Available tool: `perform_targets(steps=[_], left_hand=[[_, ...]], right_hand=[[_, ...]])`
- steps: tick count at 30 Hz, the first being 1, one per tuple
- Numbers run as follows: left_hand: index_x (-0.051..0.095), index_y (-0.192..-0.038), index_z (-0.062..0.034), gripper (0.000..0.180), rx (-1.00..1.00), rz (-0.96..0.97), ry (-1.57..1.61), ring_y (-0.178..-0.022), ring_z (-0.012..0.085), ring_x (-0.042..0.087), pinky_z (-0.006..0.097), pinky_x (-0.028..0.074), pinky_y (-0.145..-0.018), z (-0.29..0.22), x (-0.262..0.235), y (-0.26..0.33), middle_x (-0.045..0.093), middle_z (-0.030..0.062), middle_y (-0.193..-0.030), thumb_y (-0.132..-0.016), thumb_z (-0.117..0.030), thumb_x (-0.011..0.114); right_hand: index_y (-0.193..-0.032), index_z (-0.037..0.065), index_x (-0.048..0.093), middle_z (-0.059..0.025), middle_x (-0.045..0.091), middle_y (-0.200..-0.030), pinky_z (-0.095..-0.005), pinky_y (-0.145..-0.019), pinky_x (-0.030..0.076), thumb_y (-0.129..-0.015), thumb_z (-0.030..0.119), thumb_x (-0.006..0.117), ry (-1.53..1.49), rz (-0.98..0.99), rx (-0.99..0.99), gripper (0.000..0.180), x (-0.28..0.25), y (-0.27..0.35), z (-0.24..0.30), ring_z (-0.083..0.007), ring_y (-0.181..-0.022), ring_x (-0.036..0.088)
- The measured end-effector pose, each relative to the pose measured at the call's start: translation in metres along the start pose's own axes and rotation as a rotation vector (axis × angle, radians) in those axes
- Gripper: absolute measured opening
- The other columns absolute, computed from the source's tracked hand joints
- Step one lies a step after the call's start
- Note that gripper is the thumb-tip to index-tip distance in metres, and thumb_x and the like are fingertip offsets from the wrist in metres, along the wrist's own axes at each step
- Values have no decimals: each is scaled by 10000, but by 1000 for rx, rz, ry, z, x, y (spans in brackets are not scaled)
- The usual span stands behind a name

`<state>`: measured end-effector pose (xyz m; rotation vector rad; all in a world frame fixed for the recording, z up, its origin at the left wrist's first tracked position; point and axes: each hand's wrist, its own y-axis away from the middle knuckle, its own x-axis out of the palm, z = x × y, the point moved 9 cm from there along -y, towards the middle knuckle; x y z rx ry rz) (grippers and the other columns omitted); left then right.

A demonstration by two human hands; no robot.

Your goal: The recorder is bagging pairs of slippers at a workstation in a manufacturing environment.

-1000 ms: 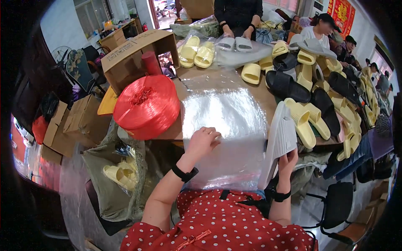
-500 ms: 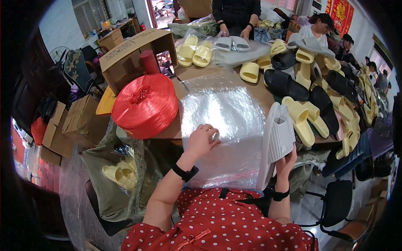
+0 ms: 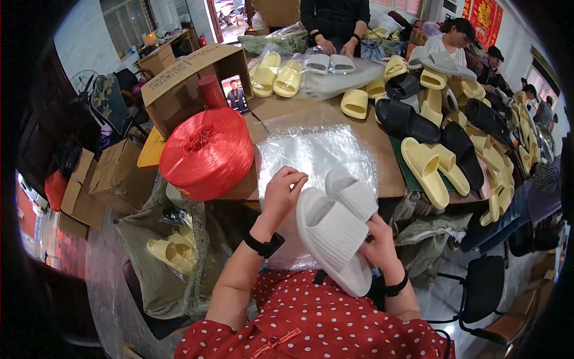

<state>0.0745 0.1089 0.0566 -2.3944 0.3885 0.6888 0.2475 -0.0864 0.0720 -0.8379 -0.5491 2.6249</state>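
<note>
My right hand (image 3: 380,244) grips a pair of pale grey slide slippers (image 3: 338,236) at their right side. The two slippers are held together, tilted, with ribbed straps facing up and toes toward me. They hang over the stacked clear plastic bags (image 3: 314,146) on the table and partly hide them. Just left of the slippers, my left hand (image 3: 283,192) is raised over the bags with its fingers curled in and thumb close to the fingertips. Whether any plastic film is between those fingers I cannot make out.
A large roll of red plastic twine (image 3: 206,154) sits left of the bags, before an open cardboard box (image 3: 191,78) and a phone (image 3: 234,94). Yellow and black slippers (image 3: 412,122) pile up at right. Across the table, a person's hands (image 3: 335,46) touch bagged slippers. A sack (image 3: 161,269) stands at lower left.
The slippers in my right hand have swung left from the bags' right edge to over them, turning straps upward. My left hand has lifted slightly off the bags, fingers curled. The phone's picture changed.
</note>
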Motion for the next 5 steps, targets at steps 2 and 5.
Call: perform_targets(steps=[2,5], left_hand=[[758,-976,-93,129,29,-23,32,-710,164,623,287,504,-619,-4,-6,-1,654,62,-945,-881,-165,708],[759,-979,-91,136,45,-12,46,-717,163,628,280,505,-621,-8,-7,2,665,64,-965,-875,-167,715]], right_hand=[[-1092,18,674,-183,613,-1229,-389,-873,531,-746,66,726,24,206,311,353,16,4,-13,-358,-1043,644],[-1125,24,666,-194,584,-1298,-393,-923,515,-758,98,728,258,272,399,379,18,5,-29,-345,-1118,629]])
